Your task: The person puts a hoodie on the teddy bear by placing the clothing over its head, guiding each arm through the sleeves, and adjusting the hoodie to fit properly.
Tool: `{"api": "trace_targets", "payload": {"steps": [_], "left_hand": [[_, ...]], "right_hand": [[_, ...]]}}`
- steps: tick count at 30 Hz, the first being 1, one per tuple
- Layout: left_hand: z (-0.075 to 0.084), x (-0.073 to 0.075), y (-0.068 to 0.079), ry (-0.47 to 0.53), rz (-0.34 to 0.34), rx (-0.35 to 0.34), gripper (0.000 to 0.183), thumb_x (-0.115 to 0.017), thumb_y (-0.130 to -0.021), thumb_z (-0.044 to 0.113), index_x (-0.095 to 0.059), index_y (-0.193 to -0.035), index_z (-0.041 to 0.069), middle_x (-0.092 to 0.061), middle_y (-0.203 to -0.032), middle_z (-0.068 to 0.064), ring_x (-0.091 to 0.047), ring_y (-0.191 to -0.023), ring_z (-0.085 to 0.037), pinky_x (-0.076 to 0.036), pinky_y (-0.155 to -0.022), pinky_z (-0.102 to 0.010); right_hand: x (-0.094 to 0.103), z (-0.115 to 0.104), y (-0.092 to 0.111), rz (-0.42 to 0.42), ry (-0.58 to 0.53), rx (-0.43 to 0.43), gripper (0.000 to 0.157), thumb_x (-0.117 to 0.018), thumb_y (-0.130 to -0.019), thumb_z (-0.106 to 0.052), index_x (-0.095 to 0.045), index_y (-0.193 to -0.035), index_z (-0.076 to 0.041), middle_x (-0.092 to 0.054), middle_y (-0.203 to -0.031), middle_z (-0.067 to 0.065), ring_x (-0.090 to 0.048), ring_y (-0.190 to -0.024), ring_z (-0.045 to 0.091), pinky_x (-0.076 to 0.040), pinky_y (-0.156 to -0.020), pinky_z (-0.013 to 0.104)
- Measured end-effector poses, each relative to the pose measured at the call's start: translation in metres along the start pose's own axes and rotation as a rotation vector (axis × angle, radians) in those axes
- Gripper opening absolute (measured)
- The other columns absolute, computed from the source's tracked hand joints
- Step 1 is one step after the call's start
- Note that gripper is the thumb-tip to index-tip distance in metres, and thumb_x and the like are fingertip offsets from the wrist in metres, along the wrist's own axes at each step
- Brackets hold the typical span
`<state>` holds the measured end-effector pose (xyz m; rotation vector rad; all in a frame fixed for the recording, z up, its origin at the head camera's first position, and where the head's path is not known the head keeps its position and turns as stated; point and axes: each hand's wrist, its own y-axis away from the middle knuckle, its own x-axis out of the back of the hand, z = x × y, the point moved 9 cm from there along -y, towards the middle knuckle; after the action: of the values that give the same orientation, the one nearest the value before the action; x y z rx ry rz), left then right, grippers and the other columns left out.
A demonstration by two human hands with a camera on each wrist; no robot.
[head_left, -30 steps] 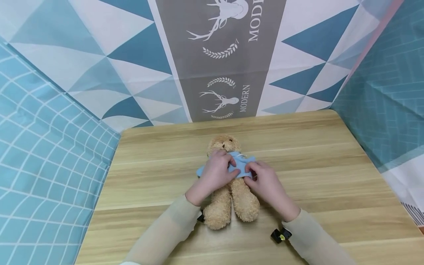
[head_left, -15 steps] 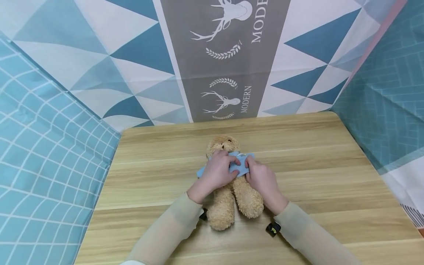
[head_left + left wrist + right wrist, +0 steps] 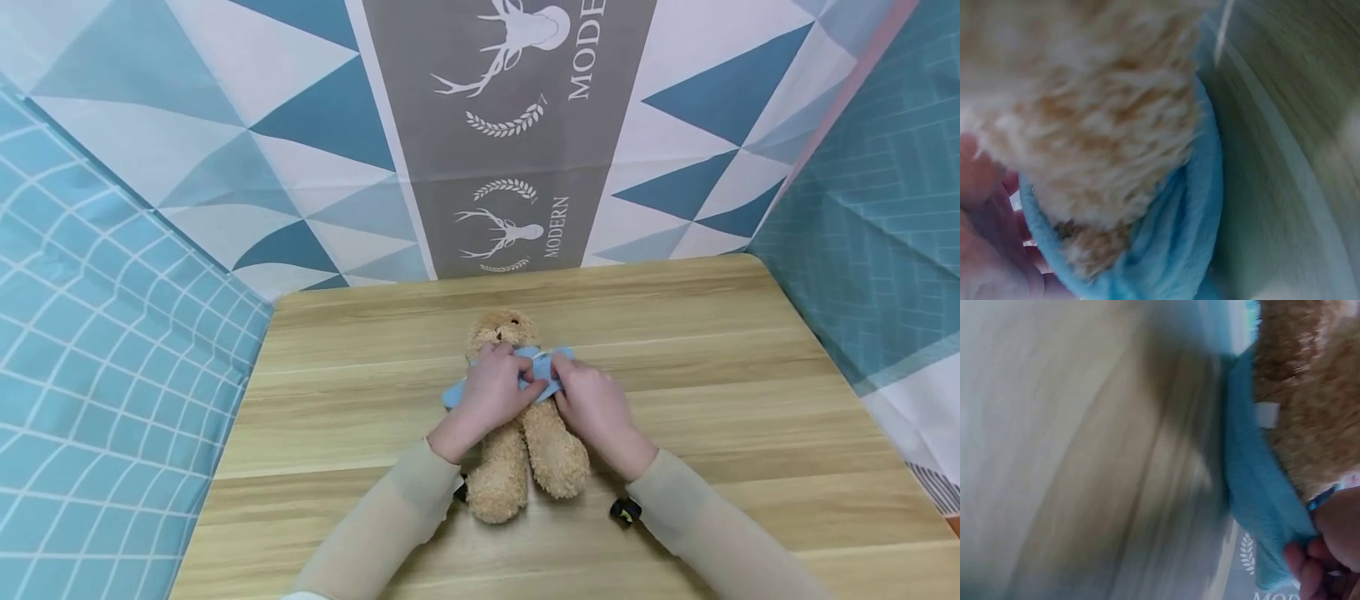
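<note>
A light-brown plush teddy bear (image 3: 556,457) lies on its back on the table, head away from me, dressed in a blue shirt (image 3: 453,394). My left hand (image 3: 492,390) lies over the bear's chest, thumb and forefinger pinching the front of the shirt. At the right side my right hand (image 3: 597,410) grips the shirt's lower edge; the right wrist view shows its curled fingers (image 3: 1311,575) on the cloth. A small white tag (image 3: 1267,415) shows on the fur there. In the left wrist view the shirt (image 3: 1207,206) stands away from the fur. My hands hide much of the torso.
The wood-grain table (image 3: 360,350) extends around the bear. A patterned cloth wall (image 3: 517,158) rises behind it, with a blue grid cloth (image 3: 97,350) at left and a teal cloth (image 3: 885,225) at right.
My right hand has moved left and closed more tightly on the shirt edge. The bear's legs swung right, then slightly back left. My left hand stays nearly in place.
</note>
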<state>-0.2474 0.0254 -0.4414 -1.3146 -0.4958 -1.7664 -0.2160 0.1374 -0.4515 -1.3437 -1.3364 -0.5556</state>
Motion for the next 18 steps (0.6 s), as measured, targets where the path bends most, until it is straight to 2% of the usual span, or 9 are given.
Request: {"api": "trace_targets", "payload": {"steps": [4,8,11,13,15,16,18], "left_hand": [[-0.002,0.003,0.002,0.024,-0.014,-0.005,0.033,-0.083,-0.095,0.031,-0.064,-0.069,0.023,-0.056,-0.071,0.006,-0.048,-0.075,-0.018,-0.040,-0.085,-0.039],[-0.001,0.004,0.004,0.022,-0.032,-0.024,0.033,-0.082,-0.095,0.029,-0.063,-0.068,0.023,-0.056,-0.071,0.008,-0.050,-0.077,-0.018,-0.041,-0.087,-0.040],[0.000,0.004,0.004,0.018,-0.031,-0.031,0.033,-0.082,-0.095,0.028,-0.063,-0.068,0.023,-0.055,-0.070,0.008,-0.050,-0.077,-0.018,-0.041,-0.086,-0.040],[0.001,0.004,0.004,0.025,-0.027,-0.020,0.034,-0.082,-0.095,0.029,-0.062,-0.067,0.023,-0.054,-0.069,0.009,-0.049,-0.076,-0.017,-0.040,-0.086,-0.039],[0.000,0.003,0.004,0.029,-0.017,-0.001,0.038,-0.081,-0.096,0.032,-0.060,-0.066,0.023,-0.053,-0.067,0.009,-0.048,-0.076,-0.017,-0.039,-0.085,-0.039],[0.000,0.003,0.004,0.031,-0.013,0.013,0.040,-0.081,-0.096,0.035,-0.060,-0.065,0.023,-0.053,-0.067,0.009,-0.048,-0.076,-0.017,-0.039,-0.085,-0.038],[-0.002,0.002,0.004,0.027,-0.005,0.040,0.044,-0.079,-0.097,0.042,-0.058,-0.064,0.023,-0.052,-0.068,0.008,-0.048,-0.076,-0.017,-0.039,-0.085,-0.038]], "right_hand": [[-0.005,-0.008,-0.006,0.031,0.090,0.048,0.019,-0.074,-0.087,0.002,-0.062,-0.088,-0.012,-0.044,-0.055,-0.004,-0.044,-0.044,0.015,-0.040,-0.037,0.035],[-0.009,-0.011,-0.011,0.042,0.156,0.029,0.019,-0.075,-0.086,-0.001,-0.063,-0.082,-0.015,-0.049,-0.054,-0.002,-0.046,-0.044,0.018,-0.041,-0.036,0.039],[-0.010,-0.008,-0.012,0.007,0.133,0.019,0.020,-0.074,-0.084,0.000,-0.063,-0.083,-0.017,-0.052,-0.056,-0.001,-0.047,-0.045,0.019,-0.040,-0.036,0.039],[-0.008,-0.006,-0.011,-0.057,0.036,0.052,0.020,-0.075,-0.083,0.000,-0.065,-0.089,-0.017,-0.052,-0.059,-0.004,-0.047,-0.047,0.015,-0.040,-0.038,0.034],[-0.006,-0.002,-0.008,-0.157,-0.132,0.090,0.022,-0.076,-0.083,-0.002,-0.068,-0.100,-0.015,-0.054,-0.063,-0.008,-0.048,-0.051,0.011,-0.043,-0.043,0.030],[-0.004,0.002,-0.005,-0.214,-0.240,0.091,0.025,-0.078,-0.086,-0.005,-0.068,-0.107,-0.014,-0.055,-0.067,-0.008,-0.050,-0.054,0.010,-0.045,-0.046,0.029],[0.001,0.016,0.000,-0.283,-0.445,0.033,0.030,-0.081,-0.091,-0.012,-0.068,-0.118,-0.012,-0.061,-0.076,-0.007,-0.057,-0.060,0.011,-0.051,-0.054,0.028]]}}
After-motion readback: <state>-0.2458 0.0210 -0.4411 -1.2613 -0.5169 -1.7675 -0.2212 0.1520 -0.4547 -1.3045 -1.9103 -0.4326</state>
